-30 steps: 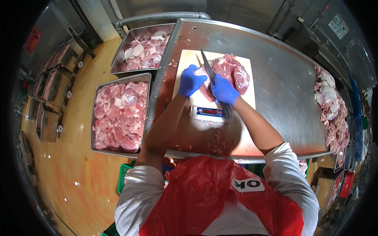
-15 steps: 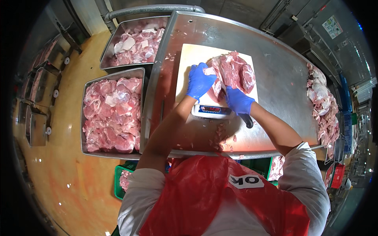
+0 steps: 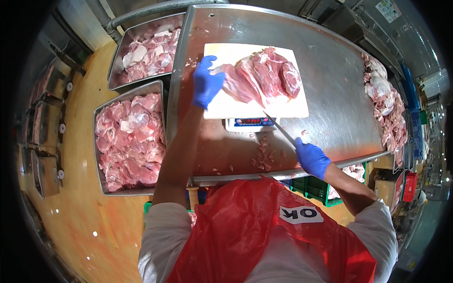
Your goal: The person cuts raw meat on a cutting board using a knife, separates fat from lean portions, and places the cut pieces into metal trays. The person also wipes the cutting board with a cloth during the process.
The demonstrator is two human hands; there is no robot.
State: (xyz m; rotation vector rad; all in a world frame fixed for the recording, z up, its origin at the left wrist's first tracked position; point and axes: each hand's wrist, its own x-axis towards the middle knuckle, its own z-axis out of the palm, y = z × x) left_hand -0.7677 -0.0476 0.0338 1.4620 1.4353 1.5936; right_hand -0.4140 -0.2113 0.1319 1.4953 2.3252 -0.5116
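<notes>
A large slab of raw pink meat (image 3: 266, 75) lies on a white cutting board (image 3: 226, 108), which rests on a scale (image 3: 250, 123) on the steel table (image 3: 330, 104). My left hand (image 3: 206, 84), in a blue glove, grips the left flap of the meat at the board's left side. My right hand (image 3: 311, 159), also gloved in blue, is down near the table's front edge, shut on a knife (image 3: 279, 127) whose blade points up toward the board's lower right corner, clear of the meat.
Two steel trays of cut meat pieces (image 3: 130, 139) (image 3: 144, 49) stand left of the table. More meat (image 3: 384, 108) is piled at the table's right end. Small scraps (image 3: 264, 155) lie in front of the scale. Green crates (image 3: 314, 188) sit below the table edge.
My right hand has drawn the knife back from the meat to the table's front edge. My left hand has shifted left, pulling a flap of meat away from the slab.
</notes>
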